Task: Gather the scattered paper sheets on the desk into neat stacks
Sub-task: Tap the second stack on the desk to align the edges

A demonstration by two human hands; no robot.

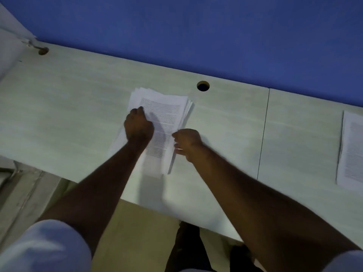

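1. A loose stack of printed sheets [165, 118] lies on the pale desk [78, 107], about midway along it, between the back edge and the front edge.
2. The stack is uneven: its sheets fan out at the far right corner, and its left margin shows several offset edges.
3. The left hand [138, 125] rests on the left part of the stack with its fingers curled under; whether they pinch any paper I cannot tell.
4. The right hand [186, 143] sits at the stack's right edge, fingers curled against the sheet edges there; the picture is too blurred to say if it grips them.
5. A round cable hole [203, 86] opens in the desk just beyond the stack's far right corner, near the blue partition [196, 36] that runs along the back edge.
6. A second pile of sheets [351, 150] lies far to the right, cut off by the frame, well apart from the stack under the hands.
7. A thin seam [263, 134] crosses the desk between the two piles.
8. Bare desk stretches left of the stack as far as another cable hole [43, 51] at the far left corner.
9. More bare desk lies between the stack's near end and the desk's front edge.
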